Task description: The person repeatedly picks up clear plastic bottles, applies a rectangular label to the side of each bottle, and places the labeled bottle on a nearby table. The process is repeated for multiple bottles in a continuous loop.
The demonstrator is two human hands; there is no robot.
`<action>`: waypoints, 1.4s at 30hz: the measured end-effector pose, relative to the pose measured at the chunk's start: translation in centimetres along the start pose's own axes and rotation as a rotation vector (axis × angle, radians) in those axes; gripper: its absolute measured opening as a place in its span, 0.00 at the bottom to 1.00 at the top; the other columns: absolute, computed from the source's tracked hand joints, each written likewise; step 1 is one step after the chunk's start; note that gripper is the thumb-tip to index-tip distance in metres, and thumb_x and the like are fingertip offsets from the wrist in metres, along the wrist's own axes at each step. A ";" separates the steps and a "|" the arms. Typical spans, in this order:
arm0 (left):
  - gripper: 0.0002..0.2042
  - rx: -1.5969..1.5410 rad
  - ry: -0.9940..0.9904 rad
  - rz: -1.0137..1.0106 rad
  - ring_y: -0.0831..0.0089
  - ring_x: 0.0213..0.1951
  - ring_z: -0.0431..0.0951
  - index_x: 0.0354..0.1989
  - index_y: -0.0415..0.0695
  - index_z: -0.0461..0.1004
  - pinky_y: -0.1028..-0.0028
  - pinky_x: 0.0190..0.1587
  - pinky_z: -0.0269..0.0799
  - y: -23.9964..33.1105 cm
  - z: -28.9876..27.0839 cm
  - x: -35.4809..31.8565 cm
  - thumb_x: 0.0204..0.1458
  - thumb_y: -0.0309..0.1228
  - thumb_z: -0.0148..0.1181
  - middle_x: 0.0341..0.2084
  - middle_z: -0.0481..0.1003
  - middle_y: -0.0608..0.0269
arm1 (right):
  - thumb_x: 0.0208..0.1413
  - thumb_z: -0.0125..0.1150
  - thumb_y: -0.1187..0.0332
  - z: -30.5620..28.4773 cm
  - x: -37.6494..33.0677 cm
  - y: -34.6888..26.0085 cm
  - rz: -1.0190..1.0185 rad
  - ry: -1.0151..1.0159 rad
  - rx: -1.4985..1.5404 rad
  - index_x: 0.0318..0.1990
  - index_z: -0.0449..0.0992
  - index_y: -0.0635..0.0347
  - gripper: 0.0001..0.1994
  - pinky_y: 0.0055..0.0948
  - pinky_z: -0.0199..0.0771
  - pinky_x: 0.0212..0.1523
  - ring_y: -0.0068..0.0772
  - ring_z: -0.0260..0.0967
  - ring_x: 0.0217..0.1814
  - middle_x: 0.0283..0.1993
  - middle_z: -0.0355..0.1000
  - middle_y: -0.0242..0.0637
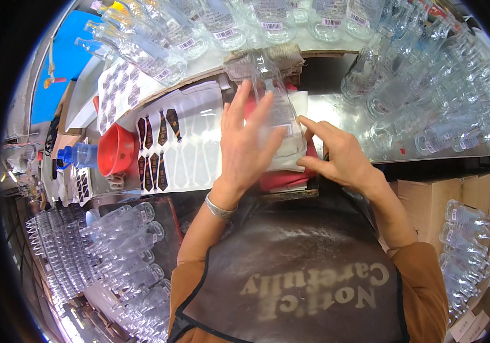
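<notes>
A clear glass bottle [282, 106] with a printed label lies in front of me, its neck pointing away and resting on a rolled grey cloth [236, 64]. Under its body is a white and red cloth pad [282, 180]. My left hand [239, 143] is open over the bottle's left side, fingers spread and slightly blurred; I cannot tell whether it touches the glass. With thumb and forefinger, my right hand [345, 151] grips the bottle near its base on the right. Left of the bottle lies a white sheet [199, 120] of dark tie-shaped decals, several spots on it bare.
Labelled glass bottles [273, 26] line the back, with more bottles [433, 97] lying stacked at right. A red bowl [116, 150] and a blue-capped container [79, 155] stand left. Below are more bottles [128, 234] at left and cardboard boxes [428, 200] at right.
</notes>
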State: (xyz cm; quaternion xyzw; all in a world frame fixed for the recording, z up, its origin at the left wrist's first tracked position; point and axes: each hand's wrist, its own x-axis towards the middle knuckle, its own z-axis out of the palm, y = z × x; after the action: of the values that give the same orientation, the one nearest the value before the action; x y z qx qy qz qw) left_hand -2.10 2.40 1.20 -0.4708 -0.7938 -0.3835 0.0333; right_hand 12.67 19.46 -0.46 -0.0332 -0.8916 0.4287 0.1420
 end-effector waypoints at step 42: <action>0.23 -0.253 0.095 -0.106 0.62 0.66 0.66 0.65 0.43 0.69 0.65 0.62 0.68 -0.5 1.8 -0.9 0.61 0.30 0.61 0.68 0.63 0.51 | 0.62 0.62 0.53 0.3 5.7 2.3 0.191 -0.051 0.496 0.58 0.73 0.70 0.28 0.22 0.71 0.33 0.18 0.68 0.30 0.46 0.77 0.38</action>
State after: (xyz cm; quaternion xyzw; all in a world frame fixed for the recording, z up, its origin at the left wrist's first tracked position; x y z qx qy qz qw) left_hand -1.43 2.83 -0.71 -0.4100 -0.7604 -0.5036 -0.0090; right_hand 7.00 21.73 -1.14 -0.0706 -0.7554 0.6463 0.0823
